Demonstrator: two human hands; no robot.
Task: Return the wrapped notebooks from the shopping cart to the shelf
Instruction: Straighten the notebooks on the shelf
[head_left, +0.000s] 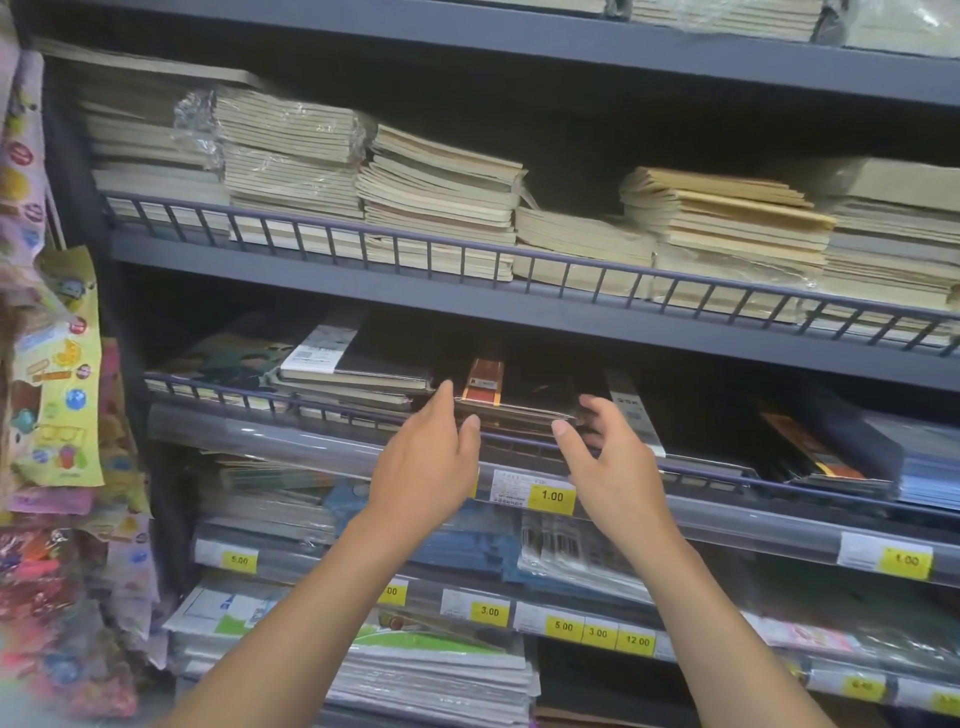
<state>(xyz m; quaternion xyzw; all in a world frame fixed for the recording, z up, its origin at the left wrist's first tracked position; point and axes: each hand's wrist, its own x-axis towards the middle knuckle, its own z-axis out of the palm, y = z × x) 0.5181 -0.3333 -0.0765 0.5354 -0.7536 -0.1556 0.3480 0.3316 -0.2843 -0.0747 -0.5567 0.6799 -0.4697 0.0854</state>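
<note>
A stack of dark wrapped notebooks (519, 395) with an orange band lies on the middle shelf (519, 317), just behind the wire rail (322, 408). My left hand (426, 467) touches the stack's left front corner with fingers spread. On the stack's right front corner rests my right hand (608, 457), fingers curled at the edge. Both hands flank the stack at the shelf's front. The shopping cart is out of view.
Cream notebook stacks (441, 197) fill the shelf above. Other dark wrapped notebooks (358, 364) lie to the left and more (810, 447) to the right. Yellow price tags (551, 496) line the shelf edges below. Sticker packs (57, 374) hang at far left.
</note>
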